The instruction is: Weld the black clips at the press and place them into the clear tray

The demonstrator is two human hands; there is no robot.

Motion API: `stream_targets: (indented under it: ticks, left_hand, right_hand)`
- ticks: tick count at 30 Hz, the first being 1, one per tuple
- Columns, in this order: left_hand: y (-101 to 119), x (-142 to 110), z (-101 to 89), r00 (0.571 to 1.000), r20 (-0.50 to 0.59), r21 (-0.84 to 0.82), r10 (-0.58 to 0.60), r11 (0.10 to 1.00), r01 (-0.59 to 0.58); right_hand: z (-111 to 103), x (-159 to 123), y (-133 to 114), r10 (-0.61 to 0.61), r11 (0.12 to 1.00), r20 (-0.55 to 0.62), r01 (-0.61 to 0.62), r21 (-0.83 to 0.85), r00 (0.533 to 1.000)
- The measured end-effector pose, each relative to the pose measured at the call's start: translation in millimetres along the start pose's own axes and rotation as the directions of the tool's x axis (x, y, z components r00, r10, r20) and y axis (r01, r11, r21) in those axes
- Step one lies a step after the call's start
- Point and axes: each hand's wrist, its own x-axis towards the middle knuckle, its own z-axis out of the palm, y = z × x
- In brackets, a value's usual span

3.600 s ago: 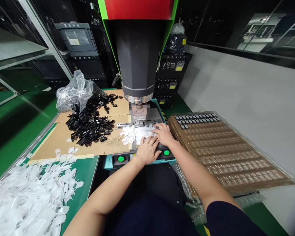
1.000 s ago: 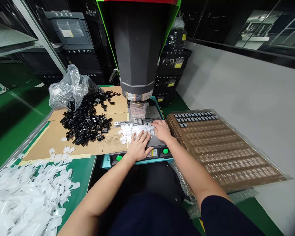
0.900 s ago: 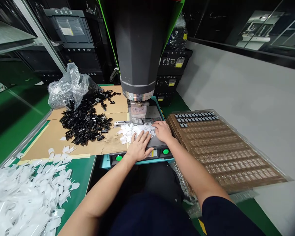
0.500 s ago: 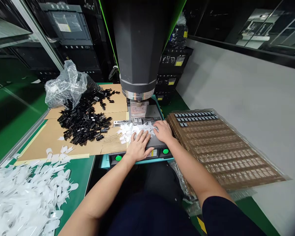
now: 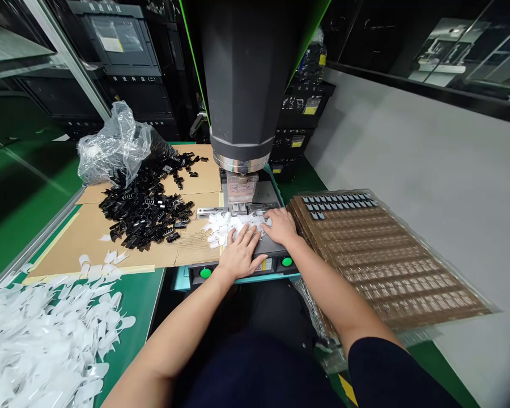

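Note:
My left hand (image 5: 240,253) lies open over the front of a small heap of white plastic pieces (image 5: 216,229), its fingers spread and the thumb out to the right. At the heap's right side is my right hand (image 5: 281,228), palm down with its fingers stretched over the nearest pieces. I see nothing gripped in either hand, though the undersides are hidden. Just beyond the heap sits a metal fixture (image 5: 212,212) holding small pale parts. Over it hangs the clear block (image 5: 241,190) under the head of a dark press (image 5: 242,102).
Black plastic parts (image 5: 147,215) are piled on cardboard at left, beside a clear plastic bag (image 5: 114,144). Many white pieces (image 5: 38,340) cover the green table's near left. A tray (image 5: 386,255) at right holds rows of parts. Green buttons (image 5: 205,273) line the machine's front.
Both hands keep almost the same place and pose. The press appears slightly farther right in the view.

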Motion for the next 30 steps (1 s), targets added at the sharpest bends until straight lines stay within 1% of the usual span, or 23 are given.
stream_targets:
  ticks: [5,10,15,22,27,30]
  left_hand:
    - [-1.6,-0.1,2.4,0.999,-0.026,0.000,0.022,1.000,-0.022]
    - [-3.2,-0.1,5.2,0.998,-0.050,0.007,0.027,1.000,-0.027]
    - [-3.3,-0.2,5.1,0.997,-0.067,0.011,0.036,0.999,-0.035]
    - [-3.6,0.0,6.5,0.997,-0.068,0.008,0.036,0.999,-0.035]
    - [-3.3,-0.2,6.8,0.997,-0.070,0.009,0.034,0.999,-0.034]
    - [-3.0,-0.6,6.1,0.997,-0.074,0.007,0.034,0.999,-0.033]
  right_hand:
    - [-5.4,11.0,-11.3,0.025,0.999,0.075,-0.022,-0.046,0.997]
    - [-13.0,14.4,-19.8,0.033,0.995,0.168,-0.016,-0.101,0.985]
    - [-19.3,17.1,-23.7,0.047,0.992,0.223,-0.019,-0.125,0.974]
    - [-23.3,18.1,-23.3,0.010,0.989,0.259,0.029,-0.147,0.966]
    - [-25.8,22.4,-21.3,-0.052,0.983,0.293,0.102,-0.155,0.955]
    - [-26.3,24.9,-20.0,-0.050,0.981,0.320,0.108,-0.164,0.946]
